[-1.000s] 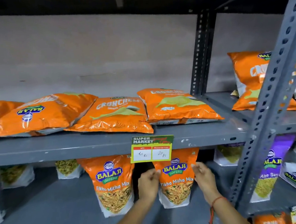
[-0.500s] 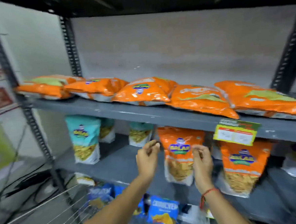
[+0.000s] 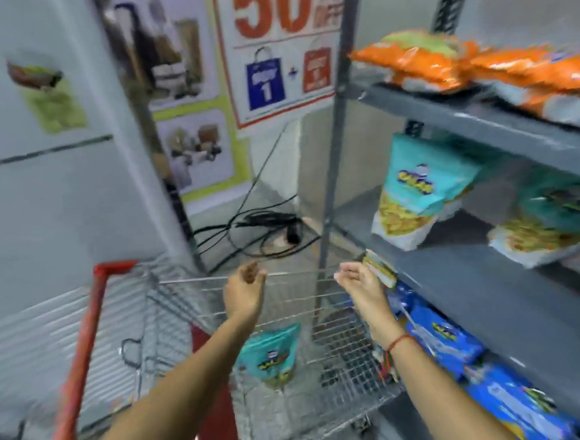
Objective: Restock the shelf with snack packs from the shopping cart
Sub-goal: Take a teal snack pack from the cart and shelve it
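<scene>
A wire shopping cart (image 3: 192, 316) with a red handle stands below me at the left. One teal snack pack (image 3: 269, 357) lies inside it. My left hand (image 3: 243, 290) and my right hand (image 3: 360, 283) hover above the cart's far rim, fingers loosely curled, holding nothing. The grey shelf (image 3: 485, 281) runs along the right. Teal packs (image 3: 413, 190) stand on its middle level, orange packs (image 3: 418, 61) lie on the top level, and blue packs (image 3: 444, 338) lie on the level below.
A shelf upright (image 3: 335, 148) rises just beyond the cart. Black cables (image 3: 258, 229) lie on the floor behind it. Posters, one reading 50% off (image 3: 280, 48), hang on the far wall. A price tag (image 3: 379, 270) hangs on the shelf edge by my right hand.
My view has swung left and down from the shelf to the cart. Both hands have let go of the orange pack on the middle level and moved over the cart.
</scene>
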The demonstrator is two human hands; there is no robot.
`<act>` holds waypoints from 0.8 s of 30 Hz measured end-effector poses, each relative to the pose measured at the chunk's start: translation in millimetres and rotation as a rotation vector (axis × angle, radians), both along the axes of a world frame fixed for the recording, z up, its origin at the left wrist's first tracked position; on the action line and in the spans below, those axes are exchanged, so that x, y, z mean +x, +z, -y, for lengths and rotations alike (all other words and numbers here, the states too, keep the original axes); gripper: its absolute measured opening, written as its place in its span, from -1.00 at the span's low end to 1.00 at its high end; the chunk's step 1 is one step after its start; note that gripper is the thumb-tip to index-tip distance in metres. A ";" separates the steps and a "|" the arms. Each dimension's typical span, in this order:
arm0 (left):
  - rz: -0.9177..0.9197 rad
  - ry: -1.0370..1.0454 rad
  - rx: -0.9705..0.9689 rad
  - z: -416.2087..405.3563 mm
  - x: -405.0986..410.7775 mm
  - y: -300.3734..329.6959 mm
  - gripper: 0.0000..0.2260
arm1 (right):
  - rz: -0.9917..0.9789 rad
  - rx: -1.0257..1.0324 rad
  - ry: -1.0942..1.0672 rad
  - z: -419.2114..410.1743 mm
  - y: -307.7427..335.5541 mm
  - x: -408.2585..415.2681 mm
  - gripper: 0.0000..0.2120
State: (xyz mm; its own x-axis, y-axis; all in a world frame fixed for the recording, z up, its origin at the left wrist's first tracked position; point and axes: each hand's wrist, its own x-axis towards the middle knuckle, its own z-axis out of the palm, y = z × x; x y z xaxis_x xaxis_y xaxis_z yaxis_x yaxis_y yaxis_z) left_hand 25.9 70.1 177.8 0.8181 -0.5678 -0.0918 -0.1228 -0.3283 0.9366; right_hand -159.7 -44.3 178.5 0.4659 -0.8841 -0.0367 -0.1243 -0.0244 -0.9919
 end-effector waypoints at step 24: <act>-0.206 0.073 0.570 -31.9 38.0 -248.8 -0.91 | -0.579 0.335 0.321 22.2 -265.7 84.2 -0.81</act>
State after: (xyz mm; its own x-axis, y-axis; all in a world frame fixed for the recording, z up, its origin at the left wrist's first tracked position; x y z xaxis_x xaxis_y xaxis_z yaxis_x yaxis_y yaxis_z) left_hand 63.9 102.0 -71.1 0.7864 -0.3256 -0.5250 0.0842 -0.7854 0.6132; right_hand -75.5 -66.5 -87.2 0.5239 -0.6058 -0.5987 -0.6675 0.1446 -0.7304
